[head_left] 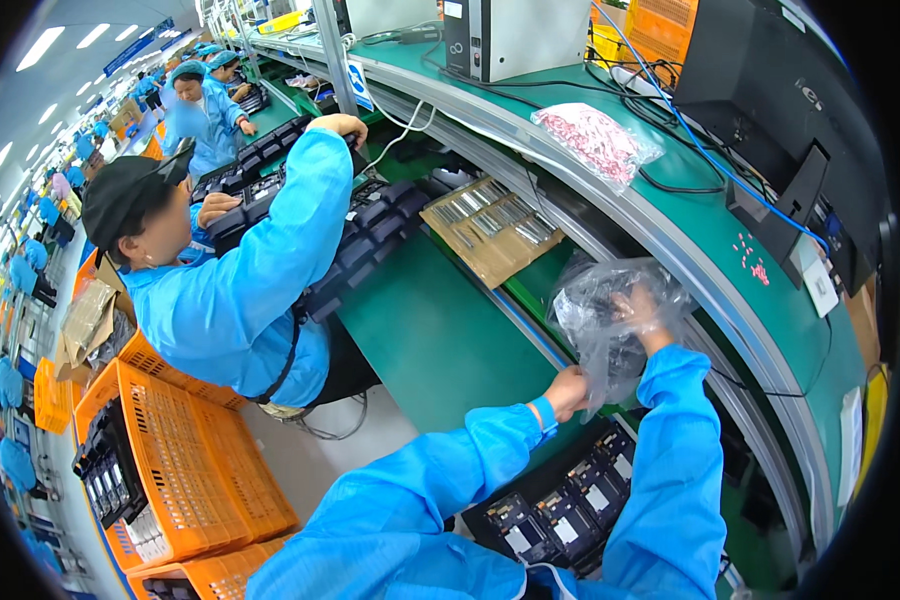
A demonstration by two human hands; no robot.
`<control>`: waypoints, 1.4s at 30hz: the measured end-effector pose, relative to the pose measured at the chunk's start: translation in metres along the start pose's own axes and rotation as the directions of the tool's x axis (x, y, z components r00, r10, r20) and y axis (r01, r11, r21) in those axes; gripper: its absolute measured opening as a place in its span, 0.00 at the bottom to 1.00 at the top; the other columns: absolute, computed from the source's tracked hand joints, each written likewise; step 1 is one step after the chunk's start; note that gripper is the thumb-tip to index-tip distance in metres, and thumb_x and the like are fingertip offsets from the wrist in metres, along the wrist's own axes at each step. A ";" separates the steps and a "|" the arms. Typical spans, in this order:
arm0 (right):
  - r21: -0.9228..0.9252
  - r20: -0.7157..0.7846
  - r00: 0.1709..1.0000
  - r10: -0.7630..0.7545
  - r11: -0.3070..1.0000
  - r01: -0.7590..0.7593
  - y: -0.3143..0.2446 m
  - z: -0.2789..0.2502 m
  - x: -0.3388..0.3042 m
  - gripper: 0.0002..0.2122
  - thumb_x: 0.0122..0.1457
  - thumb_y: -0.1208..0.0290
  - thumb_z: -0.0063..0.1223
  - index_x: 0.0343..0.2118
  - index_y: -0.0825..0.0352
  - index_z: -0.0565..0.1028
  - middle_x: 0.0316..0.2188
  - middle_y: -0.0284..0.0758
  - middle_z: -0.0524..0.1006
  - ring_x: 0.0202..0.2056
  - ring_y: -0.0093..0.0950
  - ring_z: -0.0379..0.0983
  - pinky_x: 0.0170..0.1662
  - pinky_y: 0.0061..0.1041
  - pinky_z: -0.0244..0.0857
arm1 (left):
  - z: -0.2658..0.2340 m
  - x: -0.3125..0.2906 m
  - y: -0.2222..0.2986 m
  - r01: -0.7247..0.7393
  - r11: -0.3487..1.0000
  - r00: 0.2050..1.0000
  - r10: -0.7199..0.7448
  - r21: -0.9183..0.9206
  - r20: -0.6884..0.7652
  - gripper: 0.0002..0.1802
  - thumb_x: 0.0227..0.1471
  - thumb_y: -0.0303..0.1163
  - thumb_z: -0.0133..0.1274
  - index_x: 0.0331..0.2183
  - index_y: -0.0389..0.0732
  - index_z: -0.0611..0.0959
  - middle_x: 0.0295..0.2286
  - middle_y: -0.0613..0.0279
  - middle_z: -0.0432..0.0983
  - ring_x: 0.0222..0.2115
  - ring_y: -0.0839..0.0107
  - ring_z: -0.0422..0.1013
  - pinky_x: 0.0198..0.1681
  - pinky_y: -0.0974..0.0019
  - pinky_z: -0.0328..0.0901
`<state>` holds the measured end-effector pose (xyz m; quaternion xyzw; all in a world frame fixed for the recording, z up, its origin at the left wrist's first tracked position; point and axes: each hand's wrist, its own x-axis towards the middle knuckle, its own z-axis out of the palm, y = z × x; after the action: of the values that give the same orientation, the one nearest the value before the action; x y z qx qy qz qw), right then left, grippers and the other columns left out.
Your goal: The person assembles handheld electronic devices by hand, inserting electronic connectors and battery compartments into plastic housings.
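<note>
A clear, crumpled plastic bag [588,310] hangs over the near part of the green bench. My left hand [567,393] is closed on the bag's lower edge, with a blue band around its wrist. My right hand [640,310] is in the bag or behind its film, fingers curled; the plastic blurs them, and what they hold cannot be made out. Below my hands, a black tray [515,525] carries several small dark modules with white labels. Beyond the bag lies a piece of brown cardboard [490,245] with rows of small metallic parts.
At left, a co-worker in blue [240,280] handles stacked black trays [370,235]. Orange crates [185,450] stand behind. The raised shelf [530,95] bears a computer tower [515,40], a bag of pink pieces [598,140], loose pink bits [758,270], cables and a monitor [770,80].
</note>
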<state>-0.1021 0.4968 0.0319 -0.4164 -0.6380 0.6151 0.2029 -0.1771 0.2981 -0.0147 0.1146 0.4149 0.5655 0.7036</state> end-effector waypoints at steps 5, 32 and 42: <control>0.232 -0.197 0.980 -0.007 0.971 0.053 0.020 0.011 0.021 0.30 0.52 0.68 0.49 0.56 0.61 0.48 0.46 0.50 0.67 0.49 0.41 0.63 0.43 0.47 0.59 | -0.012 -0.009 -0.002 0.019 0.998 1.000 -0.018 0.057 -0.020 0.19 0.50 0.26 0.43 0.45 0.33 0.68 0.37 0.57 0.70 0.37 0.65 0.69 0.39 0.62 0.67; 0.539 -0.840 0.448 0.306 0.374 0.755 -0.037 0.045 -0.039 0.08 0.47 0.82 0.48 0.32 0.71 0.68 0.24 0.37 0.72 0.21 0.32 0.70 0.20 0.31 0.65 | -0.011 -0.058 0.009 -0.060 0.990 0.986 0.039 -0.127 -0.161 0.14 0.48 0.22 0.45 0.40 0.34 0.68 0.35 0.54 0.71 0.34 0.66 0.70 0.39 0.63 0.67; 0.775 -0.584 0.767 0.266 0.465 0.428 -0.025 0.056 -0.168 0.05 0.53 0.73 0.47 0.28 0.68 0.65 0.20 0.33 0.66 0.17 0.25 0.64 0.19 0.29 0.61 | 0.000 -0.111 -0.005 0.345 0.793 0.922 -0.387 -0.502 0.023 0.20 0.49 0.27 0.48 0.44 0.36 0.65 0.40 0.52 0.65 0.43 0.63 0.64 0.47 0.57 0.62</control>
<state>-0.0564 0.3341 0.0896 -0.3979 -0.1383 0.6612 0.6208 -0.1750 0.1976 0.0327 -0.1755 0.2977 0.5102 0.7876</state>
